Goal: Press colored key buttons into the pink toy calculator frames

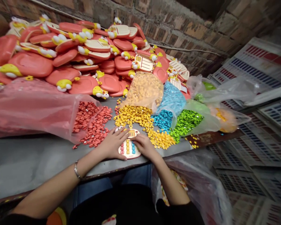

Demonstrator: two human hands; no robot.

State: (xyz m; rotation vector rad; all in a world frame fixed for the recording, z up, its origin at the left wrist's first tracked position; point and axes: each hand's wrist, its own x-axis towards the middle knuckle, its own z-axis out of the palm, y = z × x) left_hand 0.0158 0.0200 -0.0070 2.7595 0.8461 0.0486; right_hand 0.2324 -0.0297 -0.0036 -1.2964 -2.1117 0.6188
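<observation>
The left hand (112, 144) and right hand (144, 146) rest spread, pinching nothing, on a duck-shaped toy keypad (129, 148) at lower centre, where a careless shift could scatter the loose yellow keycaps (133, 117) just beside it.

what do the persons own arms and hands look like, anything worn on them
Both hands are bare, with no gloves: the left hand and the right hand. A thin silver-coloured bangle circles the left wrist. The forearms are bare, and the black sleeves look short.
</observation>
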